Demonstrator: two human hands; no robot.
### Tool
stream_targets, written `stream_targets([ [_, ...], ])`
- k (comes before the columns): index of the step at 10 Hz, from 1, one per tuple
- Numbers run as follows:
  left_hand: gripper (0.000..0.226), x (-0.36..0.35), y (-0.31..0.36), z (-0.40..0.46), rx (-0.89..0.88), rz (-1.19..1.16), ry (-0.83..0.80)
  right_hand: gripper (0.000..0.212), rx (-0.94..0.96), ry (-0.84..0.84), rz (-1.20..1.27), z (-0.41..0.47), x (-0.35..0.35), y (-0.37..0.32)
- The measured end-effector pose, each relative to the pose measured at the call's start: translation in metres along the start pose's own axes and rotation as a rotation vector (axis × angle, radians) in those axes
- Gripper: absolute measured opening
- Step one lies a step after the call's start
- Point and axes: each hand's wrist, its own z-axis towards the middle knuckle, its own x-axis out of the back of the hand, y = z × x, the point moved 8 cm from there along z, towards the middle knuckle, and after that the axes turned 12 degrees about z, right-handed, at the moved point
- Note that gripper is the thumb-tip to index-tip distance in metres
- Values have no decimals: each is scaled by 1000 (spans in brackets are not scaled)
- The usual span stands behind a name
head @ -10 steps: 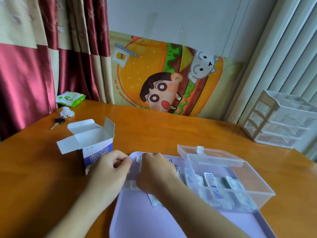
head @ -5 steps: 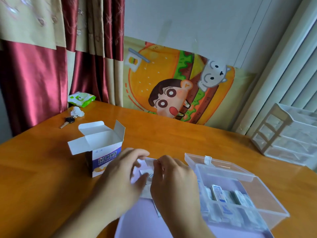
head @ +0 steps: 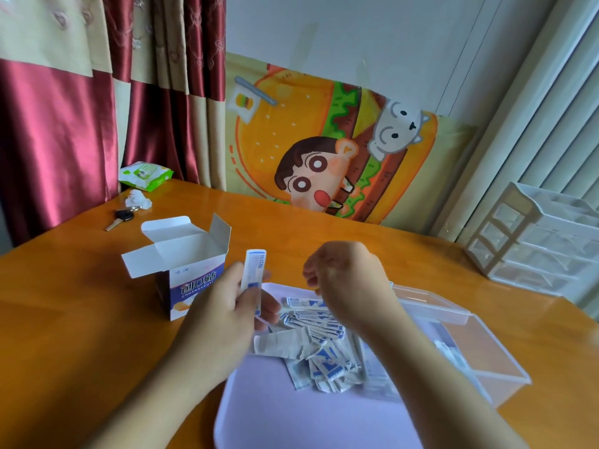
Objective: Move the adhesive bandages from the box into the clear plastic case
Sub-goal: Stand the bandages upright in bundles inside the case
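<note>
Left hand [head: 223, 306] pinching a small stack of bandages [head: 252, 277] upright, right hand [head: 346, 280] loosely curled with nothing visibly in it.

Head view, the only one: the stack sits between thumb and fingers, held above the near edge of the lilac tray [head: 275, 409], right beside the open box [head: 181, 264]. Loads more loose bandages [head: 321, 345] are piled on the tray under the right wrist, and the clear plastic case [head: 470, 345] sits open on the tray's right side with a few already inside, bit blurry though. If it were me, I'd square the stack edges before carrying it over, keep it flat-sided, and slot it in next to the ones already there so they don't fan out. Pinch too loosely and they'll probably slide apart.
</note>
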Motion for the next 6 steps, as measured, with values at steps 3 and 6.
stream_targets([
  [3, 29, -18, -58, 37, 462, -219, -151, 14, -44, -503, -939, 2, -51, 38],
  [6, 31, -18, -53, 36, 382, -196, -148, 29, 130, -354, -909, 0, -46, 17],
])
